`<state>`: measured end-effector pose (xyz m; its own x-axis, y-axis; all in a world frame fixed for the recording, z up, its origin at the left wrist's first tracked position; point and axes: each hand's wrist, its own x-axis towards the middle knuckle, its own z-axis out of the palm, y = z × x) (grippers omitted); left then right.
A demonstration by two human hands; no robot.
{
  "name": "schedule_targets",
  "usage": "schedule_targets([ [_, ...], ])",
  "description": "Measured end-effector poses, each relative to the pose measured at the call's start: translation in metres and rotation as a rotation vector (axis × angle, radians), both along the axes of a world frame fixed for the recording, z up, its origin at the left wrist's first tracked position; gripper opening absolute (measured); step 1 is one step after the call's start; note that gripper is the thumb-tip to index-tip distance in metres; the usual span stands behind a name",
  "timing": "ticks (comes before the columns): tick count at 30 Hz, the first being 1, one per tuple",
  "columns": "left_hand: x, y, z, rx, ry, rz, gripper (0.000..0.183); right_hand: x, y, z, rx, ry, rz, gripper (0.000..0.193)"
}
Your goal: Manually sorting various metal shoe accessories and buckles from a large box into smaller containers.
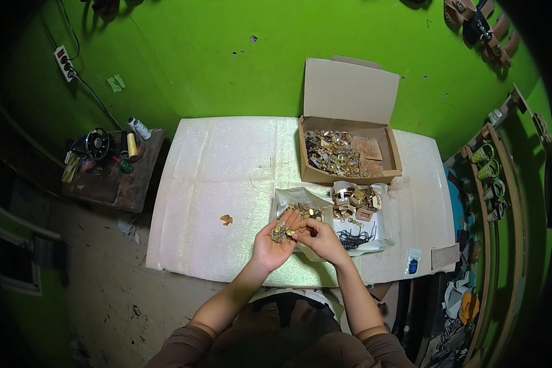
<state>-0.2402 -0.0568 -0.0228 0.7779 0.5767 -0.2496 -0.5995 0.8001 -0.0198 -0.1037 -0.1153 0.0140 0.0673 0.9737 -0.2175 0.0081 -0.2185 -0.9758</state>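
Observation:
My left hand (271, 250) is turned palm up and cupped over the front of a white-lined tray (282, 199). On its palm rests a small heap of gold and silver metal pieces (281, 233), perhaps shoe or jewellery ornaments. Thumb and fingers of my right hand (318, 238) are pinched together at the right side of the heap; whatever they grip is too small to make out. More metal ornaments (313, 211) lie in the tray behind, partly hidden by my hands.
Right of it, a second tray (383, 227) holds gold buckles (357, 199) and black strands (357, 238). Behind stands an open cardboard box (349, 180) of mixed ornaments. A brown scrap (226, 219) and small packet (413, 262) lie on the table (190, 178). A sewing machine (97, 144) stands left.

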Motion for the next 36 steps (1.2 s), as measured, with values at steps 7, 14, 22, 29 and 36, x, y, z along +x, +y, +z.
schedule_targets([
  [7,-0.004,0.001,-0.005,-0.013,-0.013,-0.016,0.043,0.002,0.002,0.005,-0.037,0.071,-0.008,0.023],
  [14,-0.008,0.001,0.005,-0.115,-0.01,0.012,0.041,0.008,0.001,0.004,0.022,-0.039,-0.246,0.019],
  [22,-0.014,0.003,-0.022,-0.047,-0.122,-0.032,0.038,-0.009,0.009,0.021,0.329,-0.501,-0.173,0.018],
  [29,-0.012,0.0,0.0,-0.195,0.005,-0.089,0.029,-0.023,0.01,0.013,0.484,-1.001,0.023,0.018],
  [36,-0.013,0.001,0.009,-0.084,0.182,-0.07,0.027,-0.03,0.012,0.012,0.459,-0.943,0.015,0.014],
])
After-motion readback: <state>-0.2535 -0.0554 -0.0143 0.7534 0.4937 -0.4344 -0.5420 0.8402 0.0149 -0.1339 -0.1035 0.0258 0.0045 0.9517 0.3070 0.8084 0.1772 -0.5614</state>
